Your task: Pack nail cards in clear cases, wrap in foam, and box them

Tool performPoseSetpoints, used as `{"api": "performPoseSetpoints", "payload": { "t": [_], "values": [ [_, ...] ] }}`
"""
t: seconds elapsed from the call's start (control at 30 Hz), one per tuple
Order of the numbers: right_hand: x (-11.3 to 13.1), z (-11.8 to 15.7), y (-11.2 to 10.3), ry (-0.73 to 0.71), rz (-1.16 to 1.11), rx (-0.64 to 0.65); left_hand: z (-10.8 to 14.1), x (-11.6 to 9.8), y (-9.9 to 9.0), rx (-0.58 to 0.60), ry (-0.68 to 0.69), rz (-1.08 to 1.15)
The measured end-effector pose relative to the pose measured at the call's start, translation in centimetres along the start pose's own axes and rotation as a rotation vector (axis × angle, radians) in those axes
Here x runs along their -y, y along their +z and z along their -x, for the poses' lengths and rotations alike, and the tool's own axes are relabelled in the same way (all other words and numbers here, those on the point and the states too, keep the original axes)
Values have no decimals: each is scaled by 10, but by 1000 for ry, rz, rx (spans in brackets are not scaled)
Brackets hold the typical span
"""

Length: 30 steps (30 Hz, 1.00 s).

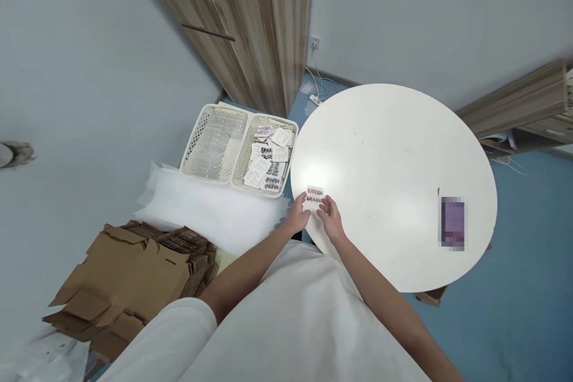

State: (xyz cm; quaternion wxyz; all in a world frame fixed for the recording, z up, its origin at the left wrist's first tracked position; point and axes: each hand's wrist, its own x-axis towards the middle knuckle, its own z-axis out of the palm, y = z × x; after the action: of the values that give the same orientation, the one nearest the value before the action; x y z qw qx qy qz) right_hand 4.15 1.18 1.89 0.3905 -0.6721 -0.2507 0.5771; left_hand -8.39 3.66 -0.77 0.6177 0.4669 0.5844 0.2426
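Observation:
A small card with two rows of coloured oval pieces (315, 194) is at the near left edge of the round white table (385, 149). My left hand (297, 215) is at the card's left side, its fingertips against or close to the edge. On the card's right side is my right hand (331, 218), fingers apart and slightly curled, near the card's corner. Whether either hand grips the card is too small to tell for the left; the right looks loose. Similar cards (273, 155) lie heaped in a white basket (240, 158) left of the table.
Another white basket (192, 131) holds clear plastic pieces (212, 143). White sheets (210, 209) and flattened brown cardboard (129, 268) lie to the left. A blurred purple item (454, 222) rests on the table's right. A wooden cabinet (250, 24) stands behind the baskets.

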Motion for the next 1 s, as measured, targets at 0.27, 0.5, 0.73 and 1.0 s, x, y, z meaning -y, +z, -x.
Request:
{"api": "performPoseSetpoints", "payload": {
  "t": [0.27, 0.5, 0.73, 1.0],
  "values": [
    [18, -20, 17, -6, -48, 51, -23, -6, -16, -19, 31, 2],
    [27, -33, 26, -8, -57, 75, -43, -6, -26, -44, 45, 30],
    [22, -35, 24, -30, -53, 82, -42, -8, -25, -58, 40, 68],
    [19, -35, 16, -25, -52, 80, -39, -16, -25, -86, 29, 35]
  ]
}}
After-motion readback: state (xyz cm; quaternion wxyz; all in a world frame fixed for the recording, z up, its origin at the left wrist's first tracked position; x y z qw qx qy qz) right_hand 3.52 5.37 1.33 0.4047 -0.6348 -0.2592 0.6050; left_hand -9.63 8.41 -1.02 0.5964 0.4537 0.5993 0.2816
